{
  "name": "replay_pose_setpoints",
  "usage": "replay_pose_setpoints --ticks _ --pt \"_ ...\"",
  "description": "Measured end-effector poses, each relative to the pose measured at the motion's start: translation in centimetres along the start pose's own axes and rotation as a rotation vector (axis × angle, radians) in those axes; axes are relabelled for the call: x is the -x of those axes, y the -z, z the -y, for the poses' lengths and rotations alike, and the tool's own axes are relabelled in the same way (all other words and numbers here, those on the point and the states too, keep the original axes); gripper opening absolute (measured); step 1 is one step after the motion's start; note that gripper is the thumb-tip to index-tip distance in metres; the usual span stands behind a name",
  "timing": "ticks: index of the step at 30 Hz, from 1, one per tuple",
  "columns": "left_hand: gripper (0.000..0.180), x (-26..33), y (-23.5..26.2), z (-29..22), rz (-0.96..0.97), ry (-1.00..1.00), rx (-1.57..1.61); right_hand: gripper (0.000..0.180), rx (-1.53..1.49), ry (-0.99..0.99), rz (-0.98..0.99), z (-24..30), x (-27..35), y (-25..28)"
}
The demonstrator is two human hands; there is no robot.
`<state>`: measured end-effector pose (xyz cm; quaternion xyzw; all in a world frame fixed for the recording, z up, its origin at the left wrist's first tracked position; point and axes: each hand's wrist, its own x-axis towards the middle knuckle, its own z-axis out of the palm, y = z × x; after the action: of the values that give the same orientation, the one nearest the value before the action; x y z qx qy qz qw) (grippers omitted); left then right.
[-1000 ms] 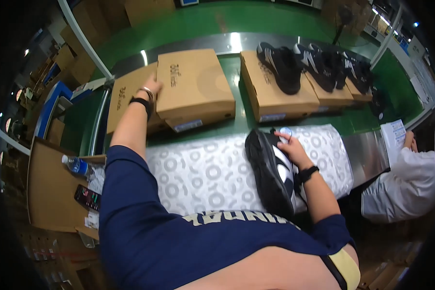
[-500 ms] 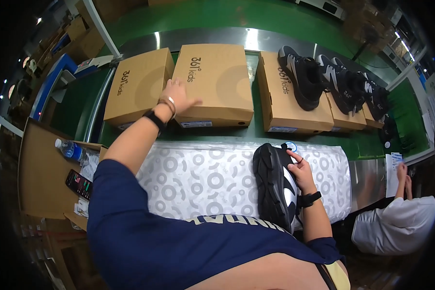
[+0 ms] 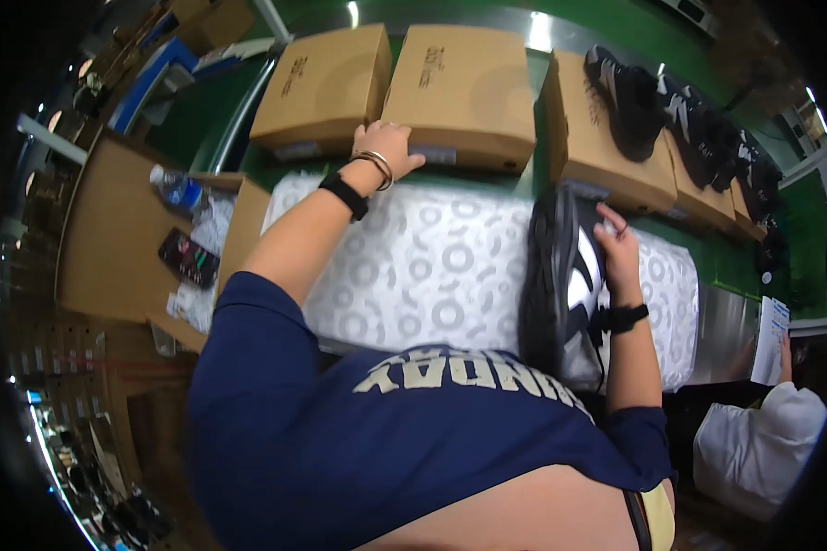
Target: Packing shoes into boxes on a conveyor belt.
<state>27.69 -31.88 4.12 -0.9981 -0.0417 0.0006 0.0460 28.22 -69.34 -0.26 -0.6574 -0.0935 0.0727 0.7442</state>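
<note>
My left hand [image 3: 386,147] is at the near edges of two closed brown shoeboxes, the left shoebox [image 3: 326,87] and the larger right shoebox [image 3: 464,92]. Its fingers reach over the gap between them and its thumb sticks out to the right. Nothing shows in that hand. Farther right, my right hand [image 3: 618,253] grips a black sneaker [image 3: 547,285] with white side panels, its dark sole facing left. The sneaker is above a white sheet [image 3: 413,275] printed with grey rings, which covers the work surface before me.
Black sneakers [image 3: 629,106] rest on more brown boxes [image 3: 606,174] at the right. An open carton [image 3: 110,239] at the left holds a water bottle [image 3: 176,190], a phone [image 3: 188,257] and crumpled paper. A co-worker in a white top [image 3: 763,441] is at the lower right.
The whole view has shifted, so the boxes appear higher up. My left hand has come back from the box tops to their near edges. My right hand keeps hold of the sneaker.
</note>
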Motion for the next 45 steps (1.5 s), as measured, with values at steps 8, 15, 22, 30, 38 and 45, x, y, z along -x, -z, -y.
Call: replay_pose_setpoints --ticks 8,15,22,30,38,45 --pt "0.068 20.4 -8.2 2.2 -0.012 0.834 -0.028 0.038 0.074 -0.111 0.037 -2.2 -0.5 -6.4" --pt "0.072 22.7 -10.2 2.1 -0.13 0.789 0.095 0.035 0.037 0.018 0.012 -2.7 0.1 -7.6" --pt "0.05 19.9 -2.7 2.0 -0.306 0.361 0.521 0.048 0.901 0.36 -0.103 1.6 0.2 -6.7" --pt "0.044 13.8 12.9 -14.9 -0.075 -0.788 0.574 0.045 -0.057 -0.056 0.411 11.6 -1.2 -8.5" --pt "0.055 10.8 1.7 -15.9 0.07 -0.624 0.251 0.068 -0.011 -0.301 -0.345 0.3 1.7 6.0" --pt "0.055 10.2 2.9 -17.2 0.201 -0.649 0.192 0.059 0.762 0.455 -0.345 4.0 -18.7 5.6"
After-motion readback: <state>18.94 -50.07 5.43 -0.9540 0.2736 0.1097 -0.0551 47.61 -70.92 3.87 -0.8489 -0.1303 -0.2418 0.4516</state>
